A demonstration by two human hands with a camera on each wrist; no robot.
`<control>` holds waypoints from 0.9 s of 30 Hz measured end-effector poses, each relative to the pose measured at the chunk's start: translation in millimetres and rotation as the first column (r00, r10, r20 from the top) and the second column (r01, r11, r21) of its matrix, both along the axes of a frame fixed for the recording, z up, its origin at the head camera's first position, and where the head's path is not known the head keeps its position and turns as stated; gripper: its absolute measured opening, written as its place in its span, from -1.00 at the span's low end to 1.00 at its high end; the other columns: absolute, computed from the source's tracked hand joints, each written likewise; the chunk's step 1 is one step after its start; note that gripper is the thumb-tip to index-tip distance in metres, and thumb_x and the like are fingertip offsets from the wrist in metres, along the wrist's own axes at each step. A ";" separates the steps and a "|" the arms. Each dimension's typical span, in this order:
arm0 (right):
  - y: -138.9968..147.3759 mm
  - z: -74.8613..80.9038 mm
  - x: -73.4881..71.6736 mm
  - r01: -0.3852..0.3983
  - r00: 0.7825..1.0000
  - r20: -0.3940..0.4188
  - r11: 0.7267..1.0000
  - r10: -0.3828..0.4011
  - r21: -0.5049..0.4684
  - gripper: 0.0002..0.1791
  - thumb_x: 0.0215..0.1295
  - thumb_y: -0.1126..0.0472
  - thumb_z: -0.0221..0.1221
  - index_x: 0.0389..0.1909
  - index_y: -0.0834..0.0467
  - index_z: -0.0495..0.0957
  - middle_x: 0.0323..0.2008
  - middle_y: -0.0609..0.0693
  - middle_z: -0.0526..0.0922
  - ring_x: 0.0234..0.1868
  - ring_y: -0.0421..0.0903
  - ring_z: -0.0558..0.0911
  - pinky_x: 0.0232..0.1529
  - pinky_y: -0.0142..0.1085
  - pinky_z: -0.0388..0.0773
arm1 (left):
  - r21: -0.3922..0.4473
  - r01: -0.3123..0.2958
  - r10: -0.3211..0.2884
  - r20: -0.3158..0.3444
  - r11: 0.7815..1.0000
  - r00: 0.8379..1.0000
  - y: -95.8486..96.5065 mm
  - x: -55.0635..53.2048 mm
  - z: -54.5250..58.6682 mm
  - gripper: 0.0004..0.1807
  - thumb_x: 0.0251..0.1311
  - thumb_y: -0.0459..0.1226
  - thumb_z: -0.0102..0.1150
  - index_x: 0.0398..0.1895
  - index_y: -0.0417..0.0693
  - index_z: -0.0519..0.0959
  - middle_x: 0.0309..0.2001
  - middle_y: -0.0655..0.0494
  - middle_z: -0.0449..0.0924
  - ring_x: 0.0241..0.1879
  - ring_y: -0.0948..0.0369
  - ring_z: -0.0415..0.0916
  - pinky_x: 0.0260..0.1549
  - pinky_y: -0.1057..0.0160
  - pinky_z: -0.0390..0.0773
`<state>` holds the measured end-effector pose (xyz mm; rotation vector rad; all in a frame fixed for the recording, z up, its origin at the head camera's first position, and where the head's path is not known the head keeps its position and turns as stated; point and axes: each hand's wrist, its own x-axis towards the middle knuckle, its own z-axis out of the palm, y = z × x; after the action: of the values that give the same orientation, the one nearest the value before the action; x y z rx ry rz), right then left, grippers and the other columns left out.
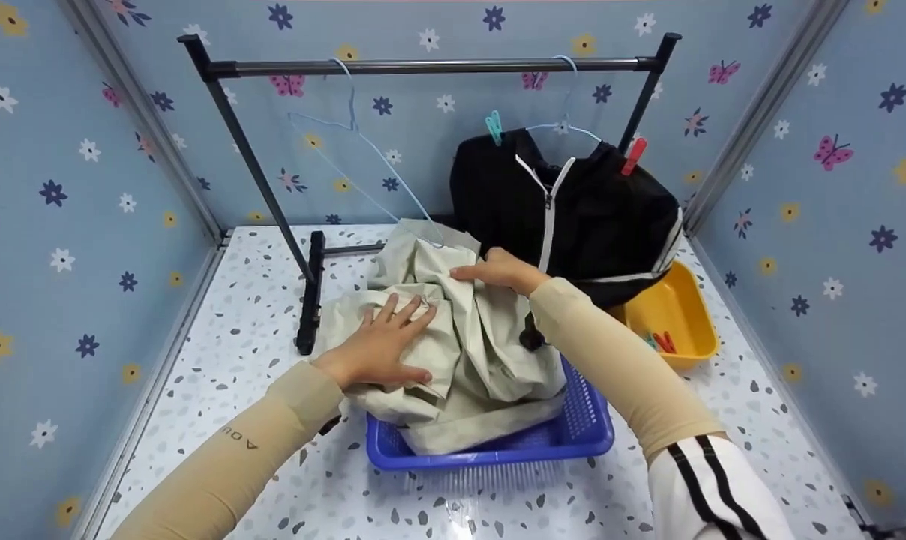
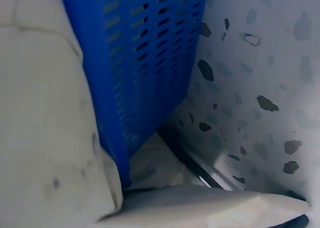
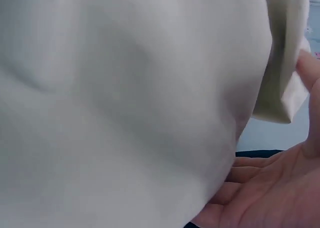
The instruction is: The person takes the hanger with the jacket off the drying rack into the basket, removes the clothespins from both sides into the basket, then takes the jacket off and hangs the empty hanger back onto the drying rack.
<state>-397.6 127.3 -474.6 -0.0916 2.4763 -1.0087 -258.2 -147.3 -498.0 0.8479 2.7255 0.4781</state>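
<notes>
A pale khaki garment (image 1: 468,360) lies bunched over a blue basket (image 1: 490,457), its upper part raised toward the rack. My left hand (image 1: 384,341) rests on its left side with fingers spread. At the upper right edge my right hand (image 1: 502,270) holds the cloth, thumb on top; in the right wrist view its fingers (image 3: 250,183) go behind the fabric. A light blue wire hanger (image 1: 393,169) hangs tilted from the rail, its lower corner at the garment's top. The left wrist view shows the cloth beside the basket's slotted wall (image 2: 150,53).
A black rack (image 1: 438,67) stands at the back. On its right hangs a black jacket (image 1: 498,195) on another hanger, with a teal clothespin (image 1: 493,127) and a red clothespin (image 1: 634,157). A yellow tub (image 1: 682,307) holding clothespins stands below it. Patterned walls enclose the sides.
</notes>
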 end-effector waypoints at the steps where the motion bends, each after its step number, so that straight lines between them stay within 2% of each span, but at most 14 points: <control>1: -0.4 -1.9 -1.1 0.010 1.000 -0.004 1.000 -0.010 -0.009 0.24 0.34 -0.33 0.46 0.70 0.44 0.21 0.67 0.34 0.40 0.61 0.19 0.50 0.68 -0.01 0.47 | 0.016 0.004 -0.004 -0.001 1.000 1.000 -1.9 -0.5 -0.7 0.27 0.36 0.27 0.42 0.91 0.09 -0.10 0.89 -0.22 -0.26 0.83 -0.46 -0.38 0.68 -0.68 -0.25; 2: -1.0 -3.5 -2.4 0.023 1.000 -0.002 1.000 -0.023 -0.014 0.23 0.34 -0.30 0.48 0.69 0.44 0.21 0.67 0.33 0.40 0.60 0.19 0.51 0.67 -0.01 0.48 | 0.035 0.004 -0.004 -0.001 0.999 1.000 -3.7 -0.6 -1.2 0.27 0.36 0.26 0.42 0.91 0.09 -0.10 0.89 -0.21 -0.27 0.84 -0.45 -0.38 0.69 -0.67 -0.25; 3: -5.8 12.1 11.7 0.043 0.999 0.006 0.999 -0.043 -0.016 0.16 0.40 -0.22 0.45 0.70 0.45 0.19 0.68 0.34 0.38 0.62 0.19 0.48 0.70 -0.01 0.44 | 0.055 0.000 0.000 -0.002 0.998 1.000 -5.4 -1.1 -1.9 0.27 0.36 0.25 0.43 0.91 0.10 -0.11 0.89 -0.21 -0.28 0.84 -0.43 -0.38 0.69 -0.65 -0.25; 4: -7.2 13.4 12.8 0.059 0.998 0.009 0.998 -0.058 -0.018 0.15 0.40 -0.19 0.47 0.69 0.45 0.20 0.67 0.32 0.39 0.61 0.18 0.49 0.69 -0.01 0.45 | 0.076 -0.010 0.010 0.001 0.997 1.000 -6.9 -1.1 -2.2 0.28 0.35 0.23 0.45 0.91 0.09 -0.11 0.89 -0.20 -0.29 0.85 -0.42 -0.38 0.71 -0.63 -0.25; 7: -12.6 12.4 13.1 0.108 0.994 0.006 0.994 -0.108 -0.024 0.06 0.39 -0.10 0.50 0.65 0.43 0.26 0.62 0.30 0.45 0.54 0.13 0.52 0.67 -0.04 0.47 | 0.119 -0.070 0.069 0.012 0.990 0.998 -10.2 -0.3 -2.8 0.33 0.31 0.22 0.49 0.91 0.09 -0.16 0.89 -0.23 -0.33 0.85 -0.41 -0.40 0.73 -0.59 -0.22; 11: -19.8 2.8 7.0 0.150 0.986 -0.070 0.988 -0.152 -0.033 -0.16 0.26 0.03 0.60 0.39 0.42 0.52 0.37 0.26 0.64 0.27 0.10 0.62 0.49 -0.05 0.61 | 0.143 -0.184 0.177 0.064 0.972 0.982 -12.0 2.3 -3.2 0.41 0.28 0.22 0.53 0.92 0.11 -0.24 0.87 -0.31 -0.45 0.81 -0.51 -0.46 0.68 -0.65 -0.20; 13: -18.6 -20.2 -14.4 0.163 0.978 -0.126 0.986 -0.165 -0.029 -0.33 0.15 0.08 0.65 0.18 0.36 0.67 0.20 0.20 0.72 0.11 0.07 0.66 0.29 -0.08 0.70 | 0.136 -0.221 0.209 0.096 0.966 0.973 -12.2 3.1 -4.0 0.42 0.28 0.23 0.52 0.91 0.13 -0.28 0.86 -0.32 -0.53 0.79 -0.55 -0.49 0.67 -0.67 -0.21; 16: -12.7 -56.8 -50.1 0.179 0.967 -0.183 0.984 -0.179 -0.021 -0.52 0.02 0.14 0.70 -0.06 0.20 0.78 0.03 0.08 0.79 -0.01 -0.01 0.70 0.08 -0.20 0.75 | 0.119 -0.233 0.219 0.119 0.965 0.968 -11.5 3.5 -5.8 0.41 0.29 0.22 0.52 0.91 0.13 -0.28 0.85 -0.32 -0.57 0.79 -0.55 -0.49 0.68 -0.66 -0.18; 18: -6.4 -82.1 -75.2 0.186 0.958 -0.218 0.982 -0.189 -0.036 -0.63 -0.01 0.18 0.68 -0.16 0.11 0.82 -0.02 0.02 0.82 -0.05 -0.03 0.72 0.00 -0.25 0.74 | 0.113 -0.230 0.216 0.119 0.967 0.969 -11.0 3.3 -6.9 0.41 0.29 0.22 0.52 0.91 0.12 -0.27 0.85 -0.32 -0.57 0.79 -0.55 -0.48 0.69 -0.65 -0.16; 19: -3.6 -87.2 -80.9 0.185 0.955 -0.228 0.981 -0.192 -0.051 -0.65 -0.02 0.19 0.68 -0.18 0.07 0.83 -0.02 0.00 0.83 -0.04 -0.04 0.73 0.00 -0.27 0.74 | 0.108 -0.229 0.217 0.116 0.967 0.969 -10.9 3.2 -7.3 0.41 0.29 0.22 0.52 0.91 0.11 -0.27 0.86 -0.32 -0.56 0.79 -0.54 -0.48 0.69 -0.64 -0.15; 23: 7.0 -90.4 -87.2 0.157 0.929 -0.316 0.979 -0.191 -0.131 -0.78 0.01 0.20 0.59 -0.26 -0.05 0.89 -0.16 -0.08 0.90 -0.12 -0.08 0.77 -0.10 -0.32 0.75 | 0.084 -0.218 0.212 0.081 0.972 0.974 -9.7 1.6 -9.5 0.40 0.30 0.24 0.50 0.91 0.05 -0.24 0.85 -0.36 -0.50 0.79 -0.57 -0.41 0.68 -0.65 -0.08; 25: 10.3 -82.1 -81.5 0.125 0.904 -0.385 0.976 -0.187 -0.180 -0.79 0.02 0.20 0.56 -0.28 -0.08 0.91 -0.26 -0.14 0.91 -0.21 -0.12 0.77 -0.17 -0.34 0.73 | 0.069 -0.214 0.209 0.068 0.974 0.975 -9.5 1.1 -10.3 0.39 0.31 0.25 0.48 0.91 0.02 -0.23 0.85 -0.38 -0.48 0.78 -0.58 -0.40 0.67 -0.66 -0.05; 27: 12.4 -68.7 -70.7 0.084 0.869 -0.459 0.970 -0.183 -0.228 -0.82 0.01 0.18 0.55 -0.31 -0.09 0.93 -0.37 -0.21 0.89 -0.30 -0.20 0.74 -0.23 -0.38 0.68 | 0.058 -0.212 0.208 0.062 0.976 0.976 -9.6 0.9 -10.5 0.37 0.33 0.25 0.46 0.91 0.00 -0.23 0.85 -0.38 -0.47 0.78 -0.59 -0.39 0.67 -0.66 -0.04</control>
<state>-468.3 139.7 -543.3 -0.2655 2.8412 -1.4434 -257.2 -156.9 -508.5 0.5531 2.7745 0.6254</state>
